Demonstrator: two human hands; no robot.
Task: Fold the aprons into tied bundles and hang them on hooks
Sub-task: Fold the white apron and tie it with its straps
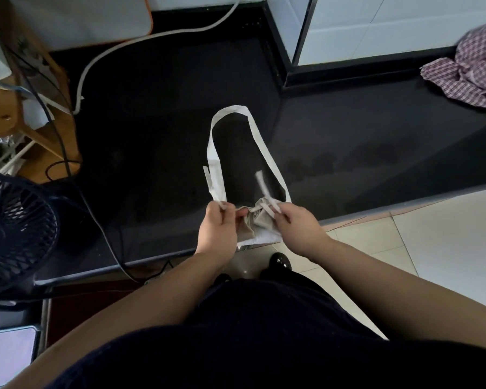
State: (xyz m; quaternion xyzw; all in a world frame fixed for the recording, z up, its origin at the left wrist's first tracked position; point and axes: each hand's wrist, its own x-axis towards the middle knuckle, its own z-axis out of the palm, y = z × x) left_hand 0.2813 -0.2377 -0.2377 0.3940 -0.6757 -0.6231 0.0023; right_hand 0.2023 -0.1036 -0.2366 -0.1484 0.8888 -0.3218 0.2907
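Observation:
A beige apron (254, 223) lies bunched into a small bundle at the front edge of the black counter (157, 153). Its pale neck strap (236, 113) loops away from me across the counter. My left hand (218, 228) pinches one thin tie string at the bundle's left side. My right hand (298, 227) pinches the other tie string at the right side. The strings cross over the top of the bundle, and two short string ends stick up. A second, purple checked apron (472, 74) lies crumpled at the far right of the counter.
A dark fan (14, 231) stands at the left edge. Black cables (101, 228) and a white hose (129, 43) run over the counter's left part. A wooden stool (26, 108) with clutter sits far left. White tiled wall rises behind; pale floor tiles lie at right.

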